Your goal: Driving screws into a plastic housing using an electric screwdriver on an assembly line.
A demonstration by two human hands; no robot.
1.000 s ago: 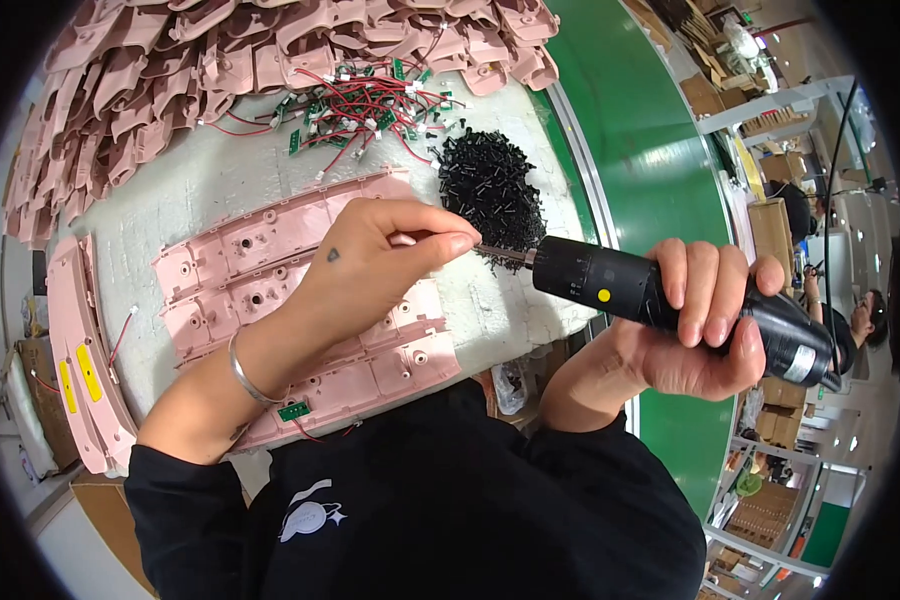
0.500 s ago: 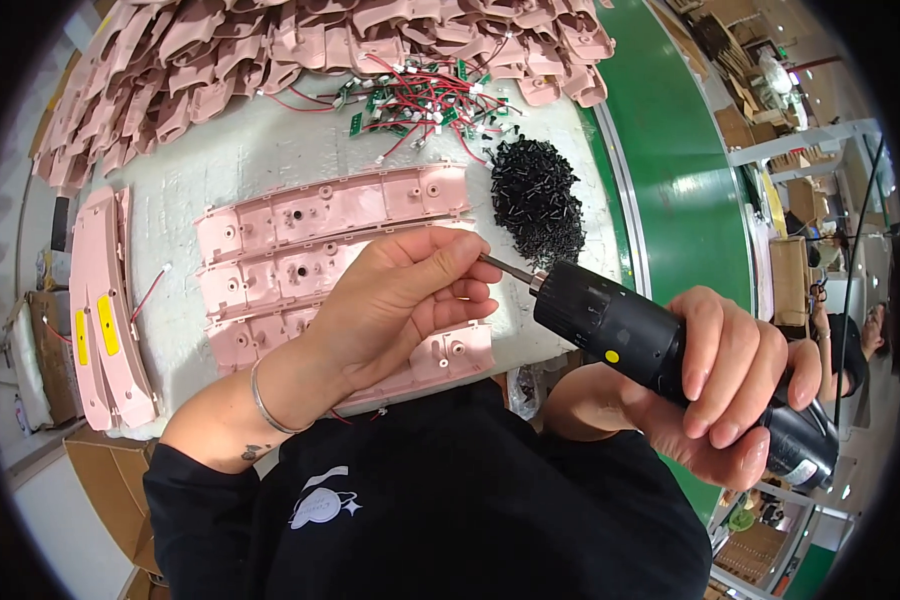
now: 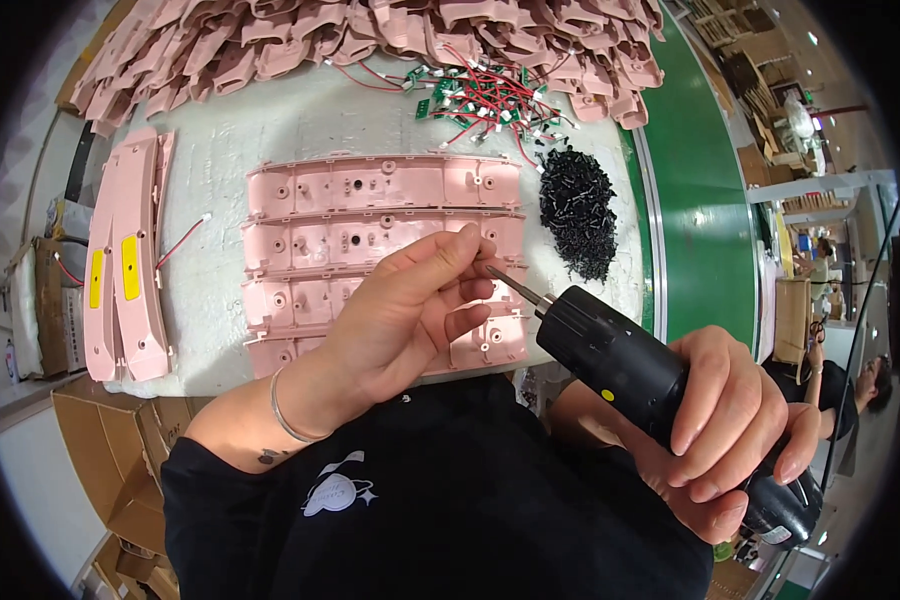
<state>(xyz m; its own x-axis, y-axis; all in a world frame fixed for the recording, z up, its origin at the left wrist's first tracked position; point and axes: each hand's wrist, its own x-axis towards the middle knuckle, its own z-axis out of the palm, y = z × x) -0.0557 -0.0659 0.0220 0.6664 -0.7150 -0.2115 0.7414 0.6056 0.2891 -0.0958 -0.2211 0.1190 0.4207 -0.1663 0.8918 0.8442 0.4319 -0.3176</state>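
My right hand (image 3: 735,425) is wrapped round a black electric screwdriver (image 3: 610,362), its bit pointing up and left. Thumb and forefinger of my left hand (image 3: 420,300) are pinched together at the tip of that bit; whatever lies between them is too small to make out. Beneath my left hand several pink plastic shells (image 3: 310,240) lie in a row, hollow side up, with posts and holes inside. To the right of the shells is a heap of small black screws (image 3: 577,212).
A pile of red-wired green circuit boards (image 3: 485,98) sits behind the screws, and stacked pink shells (image 3: 370,35) fill the far edge. Two pink pieces with yellow labels (image 3: 130,265) lie at the left. A green surface (image 3: 705,220) runs along the right; cardboard boxes (image 3: 110,450) stand lower left.
The view has shifted, so the table's things appear farther right. The screwdriver's rear end has dropped lower, and the bit tip stays by my left fingertips.
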